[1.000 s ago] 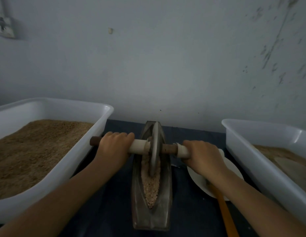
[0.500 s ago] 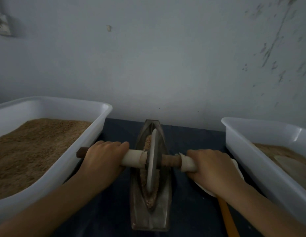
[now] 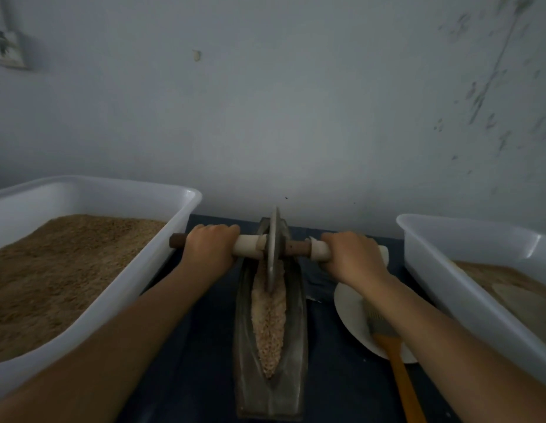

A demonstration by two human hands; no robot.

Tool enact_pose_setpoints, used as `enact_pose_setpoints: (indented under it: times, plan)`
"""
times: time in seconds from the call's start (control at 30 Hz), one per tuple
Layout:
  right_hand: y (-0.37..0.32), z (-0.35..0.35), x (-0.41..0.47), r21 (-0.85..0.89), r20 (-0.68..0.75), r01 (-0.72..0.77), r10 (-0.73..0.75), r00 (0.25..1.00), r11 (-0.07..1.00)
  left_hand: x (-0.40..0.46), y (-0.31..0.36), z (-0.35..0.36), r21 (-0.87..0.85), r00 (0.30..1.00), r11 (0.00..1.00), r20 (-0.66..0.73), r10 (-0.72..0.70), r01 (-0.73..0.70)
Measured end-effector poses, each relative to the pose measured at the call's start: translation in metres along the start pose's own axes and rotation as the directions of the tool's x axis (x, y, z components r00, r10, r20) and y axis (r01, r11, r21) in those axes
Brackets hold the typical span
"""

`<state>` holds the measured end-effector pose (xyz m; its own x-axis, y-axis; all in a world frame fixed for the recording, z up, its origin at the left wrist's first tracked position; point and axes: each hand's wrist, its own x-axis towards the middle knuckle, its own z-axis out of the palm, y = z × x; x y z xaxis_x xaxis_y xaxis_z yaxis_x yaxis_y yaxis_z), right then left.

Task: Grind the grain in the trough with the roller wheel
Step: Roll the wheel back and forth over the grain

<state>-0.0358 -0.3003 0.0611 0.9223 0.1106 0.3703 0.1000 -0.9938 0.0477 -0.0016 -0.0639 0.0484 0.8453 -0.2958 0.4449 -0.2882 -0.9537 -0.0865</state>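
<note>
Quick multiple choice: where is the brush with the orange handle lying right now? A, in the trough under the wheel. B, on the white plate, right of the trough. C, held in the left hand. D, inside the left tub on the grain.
B: the brush lies with its bristles on the white plate, just right of the trough, partly hidden under the right forearm.

A narrow, boat-shaped metal trough [image 3: 270, 389] is laid lengthwise on the table. Pale crushed grain [image 3: 268, 325] is heaped along its groove. The upright disc of the roller wheel [image 3: 274, 242] is set at the trough's far end.
</note>
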Motion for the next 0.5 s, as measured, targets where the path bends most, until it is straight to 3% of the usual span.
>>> enact_pose_setpoints:
  times: [0.23, 0.4, 0.5]
  plan:
    - [-0.007, -0.017, -0.041, -0.023, 0.082, 0.028, -0.026, 0.996, 0.999, -0.037, 0.001, -0.016, 0.001, 0.997, 0.997, -0.004, 0.077, -0.077]
    - [-0.017, -0.038, -0.076, 0.027, 0.302, 0.020, -0.027, 0.953, 0.999, -0.069, 0.008, -0.039, -0.008, 0.991, 0.991, 0.015, 0.134, -0.134]
    - [-0.016, -0.047, -0.094, 0.062, 0.235, 0.038, -0.052, 0.971, 0.997, -0.082, 0.005, -0.048, -0.044, 0.987, 0.987, 0.040, 0.154, -0.153]
